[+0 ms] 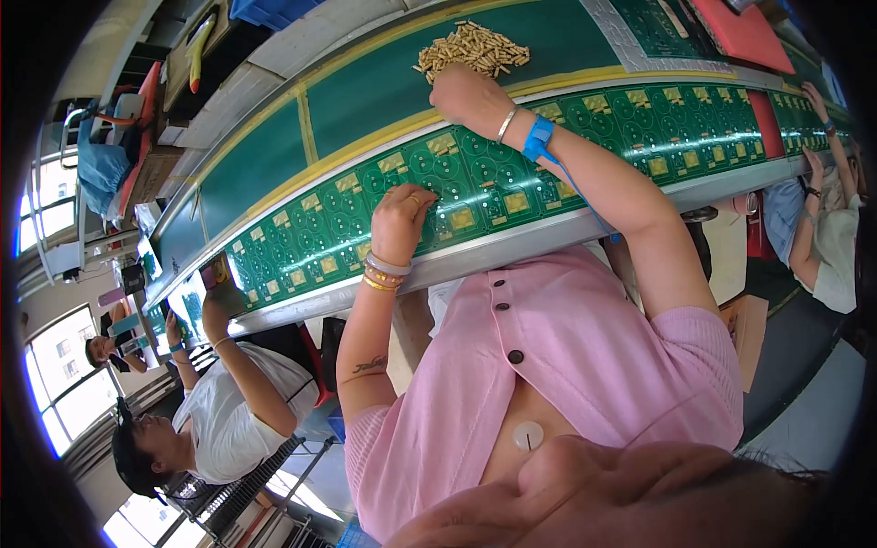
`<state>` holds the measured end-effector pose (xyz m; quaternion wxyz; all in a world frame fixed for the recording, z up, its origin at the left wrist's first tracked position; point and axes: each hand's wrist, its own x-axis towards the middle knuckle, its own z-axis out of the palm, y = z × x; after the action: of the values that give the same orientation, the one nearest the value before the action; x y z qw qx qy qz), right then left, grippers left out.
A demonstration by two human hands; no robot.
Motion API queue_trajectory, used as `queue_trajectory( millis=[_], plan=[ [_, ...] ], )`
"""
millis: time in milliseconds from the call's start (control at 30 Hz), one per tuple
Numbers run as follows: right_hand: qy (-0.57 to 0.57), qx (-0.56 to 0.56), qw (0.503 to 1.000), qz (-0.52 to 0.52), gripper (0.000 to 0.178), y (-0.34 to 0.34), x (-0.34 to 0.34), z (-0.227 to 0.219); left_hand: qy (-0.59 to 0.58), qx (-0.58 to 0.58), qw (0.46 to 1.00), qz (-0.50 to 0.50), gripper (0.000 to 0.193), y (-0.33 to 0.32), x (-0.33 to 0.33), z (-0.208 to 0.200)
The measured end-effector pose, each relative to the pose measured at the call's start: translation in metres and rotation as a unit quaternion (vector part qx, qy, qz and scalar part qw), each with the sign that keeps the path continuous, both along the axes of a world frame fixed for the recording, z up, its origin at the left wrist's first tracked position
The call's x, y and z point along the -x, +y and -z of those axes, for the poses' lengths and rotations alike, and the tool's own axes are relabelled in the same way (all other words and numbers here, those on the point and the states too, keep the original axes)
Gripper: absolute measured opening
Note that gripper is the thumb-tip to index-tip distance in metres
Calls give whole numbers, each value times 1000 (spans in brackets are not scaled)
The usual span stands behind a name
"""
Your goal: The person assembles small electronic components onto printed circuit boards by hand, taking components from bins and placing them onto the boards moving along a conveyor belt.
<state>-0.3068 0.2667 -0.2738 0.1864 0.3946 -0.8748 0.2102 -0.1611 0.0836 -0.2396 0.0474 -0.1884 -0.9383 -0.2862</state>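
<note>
My left hand (398,224) is over a row of green circuit boards (498,173), its fingers pinched together at the board surface. Whatever lies between those fingertips is too small to make out. Farther off, my right hand (470,97) is curled at the near edge of a pile of small tan cylindrical parts (480,50). Its fingertips are hidden by the back of the hand, so what it grips does not show. A blue wrist strap (539,139) with a cord is around my right wrist.
A metal rail (548,230) edges the line on my side. Behind the boards runs a green work surface (365,100) with yellow tape. A red folder (744,36) lies far right. Co-workers' hands reach the line at left (216,320) and right (813,99).
</note>
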Motion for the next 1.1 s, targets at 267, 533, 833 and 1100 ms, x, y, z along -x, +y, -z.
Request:
queue_trajectory(
  millis=[267,533,833,1100],
  plan=[
    [23,-59,997,-34,6,-7,-1,-6,-15,52,997,46,23,-9,-15,-6],
    [31,-80,996,-26,6,20,-11,-4,-15,259,963,-77,75,-57,-47,-11],
    [-174,150,973,34,11,60,-34,-30,-43,217,975,14,86,-29,-31,-4],
    [-203,175,963,19,10,73,-55,-36,44,85,990,100,42,28,47,-19]
  ],
)
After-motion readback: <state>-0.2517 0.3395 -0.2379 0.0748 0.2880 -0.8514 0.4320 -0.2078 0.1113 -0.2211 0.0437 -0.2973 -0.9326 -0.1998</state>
